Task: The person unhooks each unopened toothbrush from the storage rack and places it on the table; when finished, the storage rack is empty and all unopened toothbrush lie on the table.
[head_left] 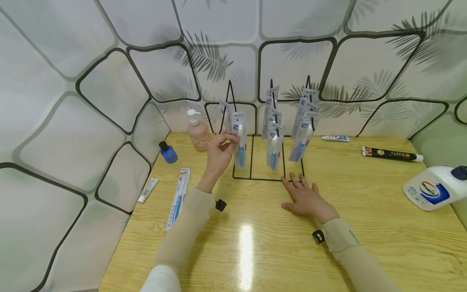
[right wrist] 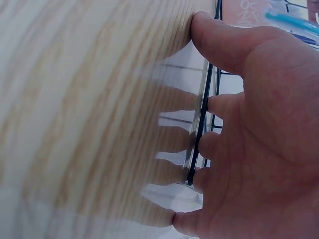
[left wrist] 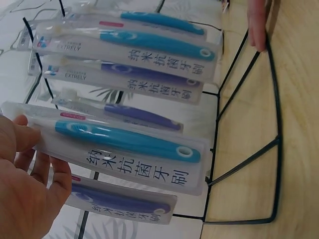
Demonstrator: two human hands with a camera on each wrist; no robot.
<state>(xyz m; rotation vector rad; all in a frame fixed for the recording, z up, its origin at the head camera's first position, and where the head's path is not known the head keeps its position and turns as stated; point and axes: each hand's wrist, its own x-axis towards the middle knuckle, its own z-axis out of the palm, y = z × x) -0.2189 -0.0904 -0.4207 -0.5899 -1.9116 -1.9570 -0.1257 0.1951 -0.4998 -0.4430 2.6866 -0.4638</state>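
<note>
Fingers of the right hand (head_left: 308,198) are lying spread and flat on the table (head_left: 365,251), their tips pressing the base wire of the black wire rack (head_left: 257,177) near the table's middle. This pressure should be maintained so the rack is not sliding. Farther back, the left hand (head_left: 218,155) is pinching the top of a packaged blue toothbrush (head_left: 240,140) at the rack's left hook, toward the table's far edge. Judged from here, the card's hole should be aligned squarely with the hook tip, keeping the pack vertical and clear of neighbouring packs (head_left: 274,140).
</note>
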